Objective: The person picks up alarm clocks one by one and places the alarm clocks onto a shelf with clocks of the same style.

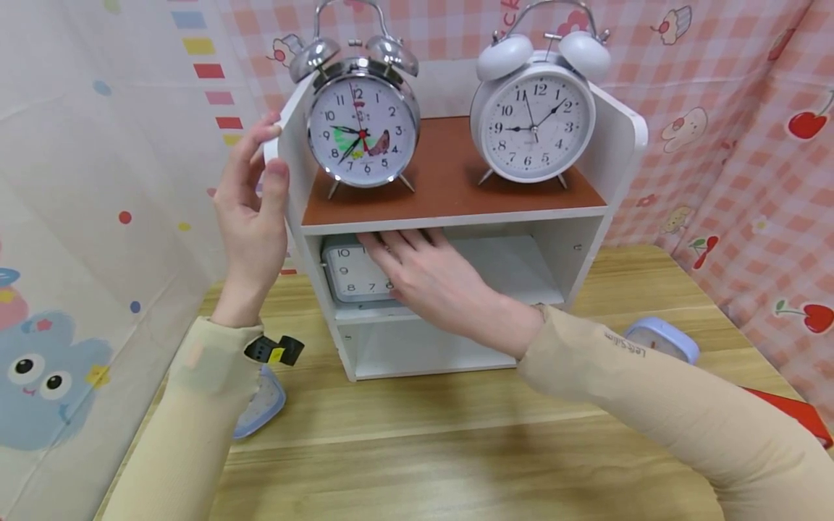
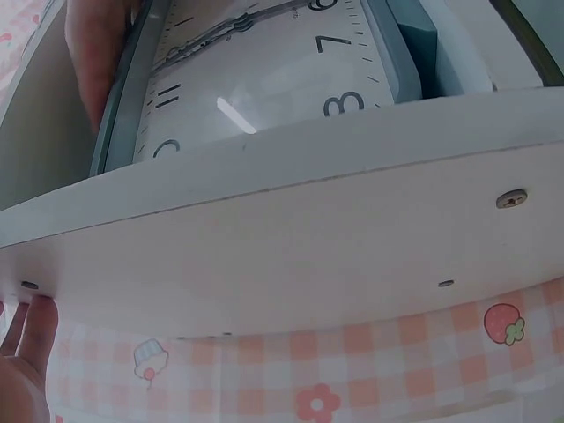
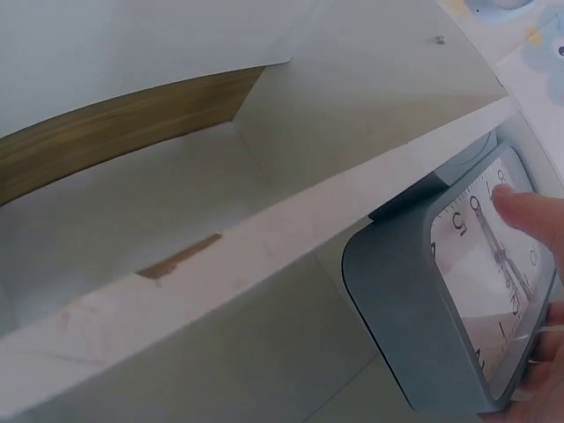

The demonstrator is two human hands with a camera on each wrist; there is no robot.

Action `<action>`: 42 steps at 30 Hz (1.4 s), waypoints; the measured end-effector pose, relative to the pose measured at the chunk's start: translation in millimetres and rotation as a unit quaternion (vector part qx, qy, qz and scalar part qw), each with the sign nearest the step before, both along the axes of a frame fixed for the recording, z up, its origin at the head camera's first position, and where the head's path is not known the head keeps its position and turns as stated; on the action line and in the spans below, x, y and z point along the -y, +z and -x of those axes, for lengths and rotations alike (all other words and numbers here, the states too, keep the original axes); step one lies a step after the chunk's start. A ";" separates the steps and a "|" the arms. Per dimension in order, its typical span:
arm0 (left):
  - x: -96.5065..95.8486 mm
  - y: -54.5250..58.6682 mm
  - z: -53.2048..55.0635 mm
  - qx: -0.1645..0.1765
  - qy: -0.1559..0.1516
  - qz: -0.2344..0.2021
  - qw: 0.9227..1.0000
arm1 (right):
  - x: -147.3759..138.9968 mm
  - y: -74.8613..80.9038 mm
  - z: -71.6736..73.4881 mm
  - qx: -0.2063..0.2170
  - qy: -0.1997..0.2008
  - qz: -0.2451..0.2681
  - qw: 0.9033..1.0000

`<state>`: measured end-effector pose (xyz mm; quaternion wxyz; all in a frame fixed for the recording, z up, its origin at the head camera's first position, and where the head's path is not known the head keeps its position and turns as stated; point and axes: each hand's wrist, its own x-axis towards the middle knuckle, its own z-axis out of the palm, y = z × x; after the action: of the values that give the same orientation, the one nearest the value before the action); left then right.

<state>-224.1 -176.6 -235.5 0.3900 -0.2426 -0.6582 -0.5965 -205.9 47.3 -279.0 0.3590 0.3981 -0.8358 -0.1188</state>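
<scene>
A small white shelf unit (image 1: 449, 221) with a brown top board stands on the wooden table. My left hand (image 1: 250, 202) holds the upper front edge of its left side panel, thumb and fingers at the edge. Inside the middle compartment, my right hand (image 1: 436, 278) grips a square blue-grey clock (image 1: 358, 278) standing at the left. In the right wrist view the thumb (image 3: 529, 213) lies on the face of the clock (image 3: 414, 308), with fingers at its edge. Part of the dial is hidden behind the right hand in the head view.
On the top board stand a silver twin-bell alarm clock (image 1: 362, 137) at left and a white one (image 1: 533, 126) at right. Light-blue objects lie beside the unit, left (image 1: 263, 405) and right (image 1: 661, 339). A red item (image 1: 791, 412) lies at the table's right. Patterned cloth hangs behind.
</scene>
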 end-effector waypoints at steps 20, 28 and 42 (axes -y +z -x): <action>-0.1 -0.3 -0.2 -0.003 0.007 -0.003 1.000 | -45.6 -22.3 -49.1 0.084 0.039 0.064 0.994; -0.7 -0.5 -0.7 0.001 0.009 0.003 1.000 | -68.4 -29.9 -61.3 0.104 0.038 0.073 0.991; 0.2 -1.0 -0.7 0.005 0.001 -0.002 1.000 | -119.9 -40.8 -74.3 0.111 0.041 0.121 0.986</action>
<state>-223.4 -176.8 -236.5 0.3881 -0.2381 -0.6594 -0.5983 -131.6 167.2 -319.8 0.3143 0.3964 -0.8615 0.0426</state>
